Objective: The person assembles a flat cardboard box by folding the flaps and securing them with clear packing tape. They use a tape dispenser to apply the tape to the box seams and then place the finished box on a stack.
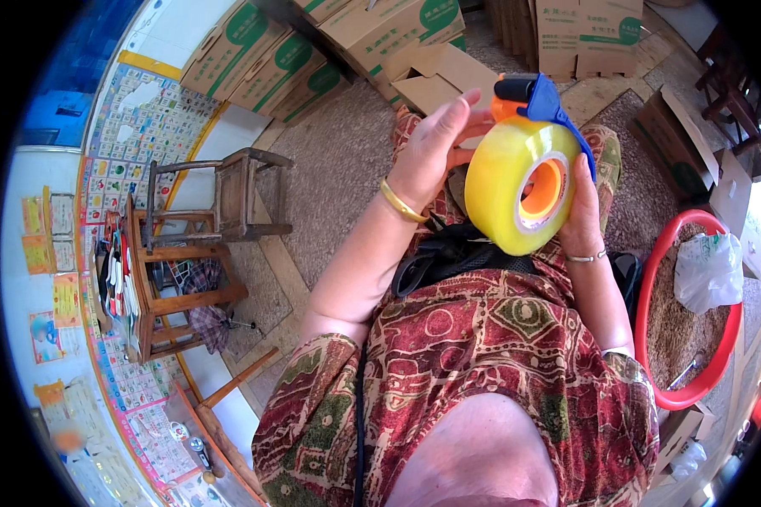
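Observation:
A tape dispenser [558,110] with a blue frame, an orange part and a black roller is held up in front of my lap. On its orange hub sits a thick roll of clear yellowish tape [499,190]. My right hand [582,213] grips the roll and dispenser from the right, its thumb along the roll's side and its other fingers mostly hidden. My left hand [438,145], a gold bangle at its wrist, is at the left beside the orange part. Its fingers are stretched and apart, their tips partly behind the roll; whether they touch it I cannot tell.
Ahead stand stacked cardboard boxes [397,29] and an open carton [444,72]. A wooden chair [254,194] and a wooden stool [190,296] holding cloth stand at left. To the right are a red-rimmed basin [651,338] with a white plastic bag [710,270] and another carton [672,139].

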The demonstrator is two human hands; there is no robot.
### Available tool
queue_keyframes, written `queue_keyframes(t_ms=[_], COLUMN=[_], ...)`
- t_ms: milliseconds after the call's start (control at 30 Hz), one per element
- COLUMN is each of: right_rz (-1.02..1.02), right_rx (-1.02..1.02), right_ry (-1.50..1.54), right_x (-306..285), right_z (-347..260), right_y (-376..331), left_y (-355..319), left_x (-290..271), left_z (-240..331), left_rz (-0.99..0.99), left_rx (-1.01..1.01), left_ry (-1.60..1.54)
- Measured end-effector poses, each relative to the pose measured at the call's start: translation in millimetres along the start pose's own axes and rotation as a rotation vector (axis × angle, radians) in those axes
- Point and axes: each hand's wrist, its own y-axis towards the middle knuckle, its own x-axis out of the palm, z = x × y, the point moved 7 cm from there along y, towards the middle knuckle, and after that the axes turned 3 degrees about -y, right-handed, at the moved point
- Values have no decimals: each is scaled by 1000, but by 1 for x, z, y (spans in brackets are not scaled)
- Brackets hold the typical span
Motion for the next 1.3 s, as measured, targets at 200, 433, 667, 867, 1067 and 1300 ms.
queue_keyframes(t_ms=[200,433,667,867,1067,1300], right_rz=[39,-43,-276,-458,-372,-232], right_rx=[-266,-368,-316,-226,-288,-242], right_ry=[-206,-245,-483,-570,-808,-495], right_x=[-7,11,16,51,56,22], right_z=[-26,-34,-46,-76,-80,-41], right_y=[2,-6,-7,-16,-10,-16], left_y=[-1,0,-10,-18,-24,-26], left_x=[21,25,21,22,30,21], left_z=[1,8,25,38,43,61], left_rz=[-92,-78,-79,-121,-108,-26], left_rx=[22,110,160,182,217,380], left_ry=[270,304,199,238,312,212])
